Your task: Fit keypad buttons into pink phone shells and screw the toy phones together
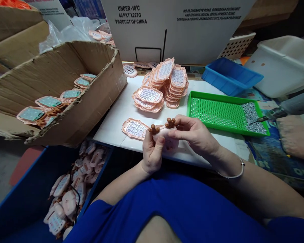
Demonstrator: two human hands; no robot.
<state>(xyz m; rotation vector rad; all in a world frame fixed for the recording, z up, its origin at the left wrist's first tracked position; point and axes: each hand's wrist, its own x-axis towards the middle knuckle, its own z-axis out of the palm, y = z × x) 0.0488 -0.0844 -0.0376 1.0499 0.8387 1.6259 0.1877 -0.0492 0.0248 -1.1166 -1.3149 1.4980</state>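
Between my two hands is a pink plastic toy phone shell (164, 132) with brown antler-like knobs at its top. My left hand (153, 152) is closed round its left side, the thumb lying across the shell. At the right, the fingers of my right hand (196, 133) pinch the shell near a knob. Just left of my hands, one pink keypad panel (134, 129) lies flat on the white work surface (116, 111). Behind it stand stacks of like keypad panels (148, 96). My fingers hide part of the held shell.
A cardboard box (91, 98) with green-faced pieces stands left. Below it, a blue bin (27, 189) holds many pink toys. At right are a green tray (212, 113) of small screws (253, 116), a screwdriver tip (264, 117), a blue tray (230, 76) and a white tub (286, 64).
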